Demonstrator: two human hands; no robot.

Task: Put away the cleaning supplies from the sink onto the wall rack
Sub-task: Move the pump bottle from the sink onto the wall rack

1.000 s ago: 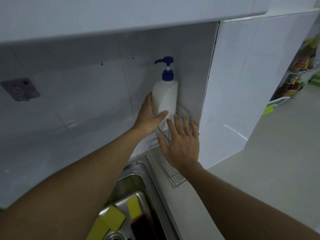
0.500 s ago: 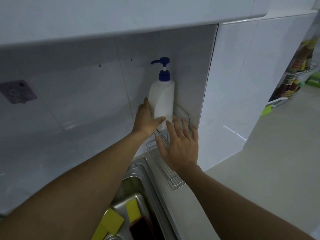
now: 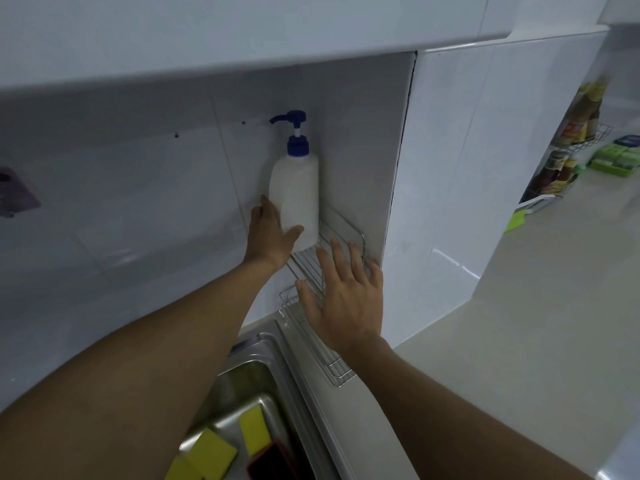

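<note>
Pump bottle (image 3: 295,199) upright in back corner of wire wall rack (image 3: 341,237), left hand (image 3: 268,237) fingers wrapped round its base, right hand (image 3: 346,299) fingers spread flat steadying rack's front; seat base fully before releasing, then fetch the yellow sponges (image 3: 214,455) lying in the sink (image 3: 263,344).

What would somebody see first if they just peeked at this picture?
Probably the white pump bottle with its blue top, standing in the corner on the wire wall rack. The left hand is wrapped around its lower part, while the right hand is spread open over the rack's front. Next come the bright yellow sponges down in the metal sink at the bottom.
</note>
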